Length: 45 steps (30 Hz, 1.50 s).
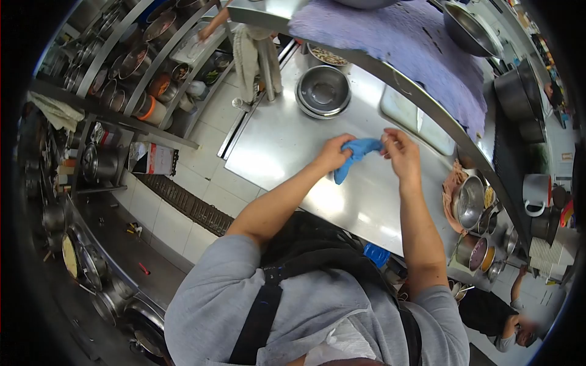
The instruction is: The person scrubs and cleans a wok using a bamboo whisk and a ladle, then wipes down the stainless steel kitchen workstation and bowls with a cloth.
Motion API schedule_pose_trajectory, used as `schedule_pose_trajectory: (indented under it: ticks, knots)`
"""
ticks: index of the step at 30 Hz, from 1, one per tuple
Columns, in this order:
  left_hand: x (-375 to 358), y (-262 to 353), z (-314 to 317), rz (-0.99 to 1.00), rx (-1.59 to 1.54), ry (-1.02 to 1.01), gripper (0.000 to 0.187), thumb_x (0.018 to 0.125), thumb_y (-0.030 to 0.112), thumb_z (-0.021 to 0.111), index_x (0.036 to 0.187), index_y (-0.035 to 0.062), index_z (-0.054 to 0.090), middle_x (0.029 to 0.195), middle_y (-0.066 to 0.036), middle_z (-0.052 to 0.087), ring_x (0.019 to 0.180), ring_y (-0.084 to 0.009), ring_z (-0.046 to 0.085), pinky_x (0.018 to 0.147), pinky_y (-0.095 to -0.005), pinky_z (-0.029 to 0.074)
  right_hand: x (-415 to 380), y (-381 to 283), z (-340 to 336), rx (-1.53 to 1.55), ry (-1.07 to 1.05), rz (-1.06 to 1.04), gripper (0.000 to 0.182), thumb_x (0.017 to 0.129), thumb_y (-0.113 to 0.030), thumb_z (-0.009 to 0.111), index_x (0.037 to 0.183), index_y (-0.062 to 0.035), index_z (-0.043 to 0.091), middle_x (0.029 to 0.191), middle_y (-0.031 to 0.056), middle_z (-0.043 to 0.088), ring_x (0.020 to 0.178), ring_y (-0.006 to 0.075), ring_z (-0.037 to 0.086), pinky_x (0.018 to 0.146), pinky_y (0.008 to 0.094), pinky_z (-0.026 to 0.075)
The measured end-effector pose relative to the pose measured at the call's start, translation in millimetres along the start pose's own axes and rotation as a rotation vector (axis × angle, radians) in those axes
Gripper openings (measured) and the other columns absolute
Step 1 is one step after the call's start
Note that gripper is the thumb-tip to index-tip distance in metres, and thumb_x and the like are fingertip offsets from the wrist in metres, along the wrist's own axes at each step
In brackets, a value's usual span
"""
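Note:
A thin, crumpled blue piece (358,149), a glove or a cloth, is stretched between my two hands above the steel worktable (268,149). My left hand (332,152) is closed around its left end, and a loose corner hangs below the fingers. At its right end, my right hand (401,154) pinches it with bent fingers. Beyond my hands stand nested steel bowls (323,90). To the upper right lies a pale cutting board (418,119) with a knife (419,119) on it.
A raised shelf with a purple towel (390,36) crosses above the table's far side. Steel bowls (469,198) and pots crowd the right. Shelves of pans (135,61) stand at left. One person (494,314) is at lower right; another's arm (213,25) reaches in at upper left.

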<state>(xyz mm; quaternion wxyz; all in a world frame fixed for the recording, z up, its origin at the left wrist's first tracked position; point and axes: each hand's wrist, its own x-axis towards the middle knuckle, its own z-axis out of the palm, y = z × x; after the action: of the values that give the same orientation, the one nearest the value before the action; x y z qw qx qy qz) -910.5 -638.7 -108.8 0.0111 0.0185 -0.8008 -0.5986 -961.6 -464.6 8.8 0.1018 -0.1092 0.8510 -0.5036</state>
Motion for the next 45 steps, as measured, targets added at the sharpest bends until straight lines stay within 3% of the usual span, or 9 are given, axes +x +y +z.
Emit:
schedule_pose_trajectory:
  ticks: [3, 10, 12, 18, 26, 31, 35, 44, 45]
  knots:
    - [-29.6, 4.2, -64.1, -0.113, -0.582, 0.063, 0.036, 0.082, -0.001, 0.057, 0.118, 0.0035, 0.055, 0.107, -0.005, 0.061, 0.097, -0.0148, 0.058, 0.085, -0.028, 0.047, 30.8, -9.6, 11.6, 0.098, 0.037, -0.025, 0.031, 0.087, -0.02, 0.064, 0.109, 0.0006, 0.063, 0.082, 0.0105, 0.067, 0.062, 0.0145, 0.065, 0.054, 0.0268, 0.049]
    - [-121.2, 29.8, -203.2, -0.047, -0.51, 0.355, 0.037, 0.084, -0.003, 0.056, 0.12, -0.0001, 0.054, 0.112, -0.009, 0.06, 0.104, -0.0155, 0.056, 0.092, -0.0297, 0.044, 114.1, 27.3, 106.1, -0.412, 0.267, 0.099, 0.07, 0.08, -0.051, 0.066, 0.118, 0.007, 0.057, 0.093, 0.0152, 0.068, 0.069, 0.024, 0.069, 0.063, 0.0332, 0.054]
    - [-136.6, 21.6, -221.8, -0.016, -0.479, 0.459, 0.036, 0.084, -0.004, 0.056, 0.12, -0.0012, 0.054, 0.113, -0.01, 0.06, 0.103, -0.0158, 0.057, 0.09, -0.0293, 0.046, 112.6, 14.3, 126.7, -0.19, 0.201, 0.472, 0.072, 0.075, -0.048, 0.072, 0.111, 0.0124, 0.055, 0.096, 0.0215, 0.066, 0.072, 0.0281, 0.07, 0.059, 0.0349, 0.056]
    - [-157.6, -19.4, -235.3, -0.211, -0.262, 0.555, 0.035, 0.084, 0.0, 0.062, 0.119, 0.0001, 0.056, 0.112, -0.01, 0.061, 0.1, -0.0152, 0.059, 0.085, -0.028, 0.049, 116.0, 40.2, 167.0, 0.347, 0.312, 0.502, 0.031, 0.077, -0.014, 0.065, 0.089, 0.012, 0.052, 0.079, 0.0226, 0.062, 0.063, 0.0297, 0.068, 0.047, 0.0353, 0.06]
    - [-166.1, -94.0, -187.6, 0.07, 0.808, 0.098, 0.048, 0.073, 0.0, 0.064, 0.12, 0.0011, 0.055, 0.118, -0.024, 0.049, 0.109, -0.0415, 0.044, 0.094, -0.0472, 0.04, -46.4, 104.4, 86.2, 0.121, 0.381, 0.375, 0.027, 0.073, -0.012, 0.063, 0.093, 0.0056, 0.063, 0.073, 0.0076, 0.061, 0.059, 0.0139, 0.056, 0.053, 0.0284, 0.046]
    - [-188.3, -88.8, -152.5, 0.097, 0.819, -0.047, 0.049, 0.074, 0.0, 0.063, 0.122, -0.001, 0.053, 0.113, -0.026, 0.047, 0.102, -0.0419, 0.045, 0.09, -0.0479, 0.041, -255.2, 109.4, 43.5, 0.321, 0.494, 0.489, 0.032, 0.072, -0.005, 0.06, 0.102, 0.0058, 0.063, 0.089, 0.0086, 0.065, 0.074, 0.0149, 0.06, 0.068, 0.0288, 0.049]
    - [-193.6, -78.5, -101.2, 0.118, 0.715, -0.139, 0.044, 0.074, 0.0, 0.061, 0.118, -0.0052, 0.055, 0.11, -0.025, 0.048, 0.1, -0.0396, 0.046, 0.089, -0.0476, 0.041, -380.6, 134.8, 74.9, 0.229, 0.548, 0.775, 0.024, 0.072, -0.002, 0.058, 0.096, 0.0043, 0.061, 0.085, 0.011, 0.065, 0.066, 0.0174, 0.061, 0.055, 0.0295, 0.051]
    - [-170.9, -71.7, 17.0, 0.323, 0.444, -0.227, 0.038, 0.075, 0.002, 0.065, 0.112, -0.0037, 0.06, 0.1, -0.02, 0.054, 0.094, -0.0345, 0.052, 0.082, -0.0396, 0.047, -380.5, 179.4, 193.0, 0.408, 0.521, 0.985, 0.033, 0.073, -0.008, 0.062, 0.102, 0.0077, 0.058, 0.083, 0.0168, 0.065, 0.057, 0.0231, 0.064, 0.038, 0.0318, 0.053]
    - [-155.9, -78.5, 22.1, 0.078, 0.166, -0.273, 0.035, 0.077, 0.005, 0.066, 0.111, -0.0028, 0.061, 0.099, -0.018, 0.057, 0.091, -0.0304, 0.056, 0.079, -0.037, 0.048, -375.7, 180.6, 196.3, 0.408, 0.521, 0.98, 0.027, 0.073, -0.006, 0.06, 0.096, 0.0065, 0.058, 0.079, 0.0152, 0.064, 0.054, 0.0222, 0.063, 0.037, 0.0316, 0.052]
